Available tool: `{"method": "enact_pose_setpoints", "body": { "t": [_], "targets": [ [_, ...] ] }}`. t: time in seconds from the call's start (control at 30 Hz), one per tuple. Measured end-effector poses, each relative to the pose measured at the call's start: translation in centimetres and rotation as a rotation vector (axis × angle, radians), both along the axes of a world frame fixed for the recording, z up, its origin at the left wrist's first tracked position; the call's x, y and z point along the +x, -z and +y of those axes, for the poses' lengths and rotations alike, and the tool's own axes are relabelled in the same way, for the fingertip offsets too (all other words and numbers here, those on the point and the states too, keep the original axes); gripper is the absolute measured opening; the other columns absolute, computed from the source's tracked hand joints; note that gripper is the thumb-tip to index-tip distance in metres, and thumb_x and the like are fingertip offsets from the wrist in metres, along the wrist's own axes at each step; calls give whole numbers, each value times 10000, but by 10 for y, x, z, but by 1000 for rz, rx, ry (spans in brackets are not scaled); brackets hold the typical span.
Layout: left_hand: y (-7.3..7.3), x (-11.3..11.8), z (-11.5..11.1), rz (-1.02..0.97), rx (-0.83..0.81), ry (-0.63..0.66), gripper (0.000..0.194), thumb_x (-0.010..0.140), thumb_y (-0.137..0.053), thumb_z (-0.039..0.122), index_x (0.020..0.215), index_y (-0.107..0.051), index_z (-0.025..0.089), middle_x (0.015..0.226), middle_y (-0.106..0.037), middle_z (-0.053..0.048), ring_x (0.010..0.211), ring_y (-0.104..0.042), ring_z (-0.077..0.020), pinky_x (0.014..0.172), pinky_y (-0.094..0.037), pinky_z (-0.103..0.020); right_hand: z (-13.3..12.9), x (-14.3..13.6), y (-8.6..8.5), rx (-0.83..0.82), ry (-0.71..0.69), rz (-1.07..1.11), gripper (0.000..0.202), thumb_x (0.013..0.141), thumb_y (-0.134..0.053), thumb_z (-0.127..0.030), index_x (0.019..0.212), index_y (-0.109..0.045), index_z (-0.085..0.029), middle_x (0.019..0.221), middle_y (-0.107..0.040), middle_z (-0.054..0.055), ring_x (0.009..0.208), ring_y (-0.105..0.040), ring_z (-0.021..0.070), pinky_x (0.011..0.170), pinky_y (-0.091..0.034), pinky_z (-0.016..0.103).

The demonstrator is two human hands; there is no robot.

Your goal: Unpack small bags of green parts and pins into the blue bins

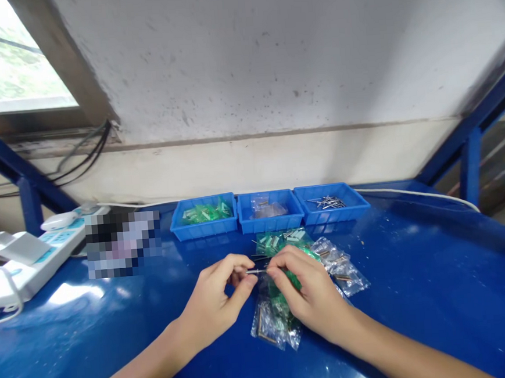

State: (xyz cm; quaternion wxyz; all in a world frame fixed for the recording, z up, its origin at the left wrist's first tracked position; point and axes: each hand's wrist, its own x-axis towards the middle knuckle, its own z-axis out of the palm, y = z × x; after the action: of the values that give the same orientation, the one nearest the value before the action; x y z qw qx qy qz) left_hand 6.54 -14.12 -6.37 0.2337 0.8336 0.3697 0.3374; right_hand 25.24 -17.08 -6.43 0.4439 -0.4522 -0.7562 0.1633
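Between my two hands is a thin metal pin (259, 271), lying roughly level above the blue table. My left hand (223, 287) pinches its thicker left end between thumb and forefinger. At the slimmer right end, the thumb and forefinger of my right hand (301, 281) are closed on it. Under and around the hands lie green plastic packets (278, 242) and clear plastic bags (267, 324) with metal parts inside. More clear bags (341, 263) rest to the right of my right hand. My right hand hides part of the pile.
Three blue bins stand in a row at the back: one with green packets (206, 212), one with clear bags (268, 207), one with loose metal pins (330, 202). A white power strip (35, 264) with chargers lies at left, beside a blurred-out object (123, 243). A white cable (419, 190) runs behind.
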Motion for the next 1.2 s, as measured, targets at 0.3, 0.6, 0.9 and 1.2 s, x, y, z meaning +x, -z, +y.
{"method": "enact_pose_setpoints", "body": {
  "t": [0.3, 0.6, 0.9, 1.2],
  "targets": [
    [-5, -1, 1, 12, 113, 21, 151, 888, -468, 160, 760, -547, 171, 645, -554, 22, 577, -525, -87, 568, -398, -205, -3, 1, 1, 10, -36, -6, 97, 865, -530, -212, 946, -566, -173, 786, -581, 30, 743, -541, 154, 682, -420, 296],
    [-2, -2, 2, -46, 195, 21, 119, 840, -564, 144, 947, -563, 194, 739, -582, 23, 626, -547, -78, 615, -438, -182, -2, 1, 0, 42, -41, -25, 135, 902, -446, -173, 834, -562, -167, 726, -545, 24, 680, -501, 138, 634, -391, 284],
    [-5, -1, 1, 35, 167, -3, 199, 891, -465, 165, 718, -563, 174, 603, -566, 29, 565, -542, -89, 558, -402, -201, -3, 0, 2, 77, -41, -43, 88, 879, -499, -180, 923, -575, -174, 786, -576, 37, 728, -524, 151, 664, -410, 290],
    [-3, 0, 0, 17, 156, -2, 72, 875, -512, 167, 839, -568, 194, 693, -591, 36, 610, -559, -77, 602, -425, -185, -4, 1, 2, 74, -14, -83, 135, 908, -446, -191, 821, -549, -181, 712, -552, 23, 674, -499, 147, 633, -398, 289]
  ]
}}
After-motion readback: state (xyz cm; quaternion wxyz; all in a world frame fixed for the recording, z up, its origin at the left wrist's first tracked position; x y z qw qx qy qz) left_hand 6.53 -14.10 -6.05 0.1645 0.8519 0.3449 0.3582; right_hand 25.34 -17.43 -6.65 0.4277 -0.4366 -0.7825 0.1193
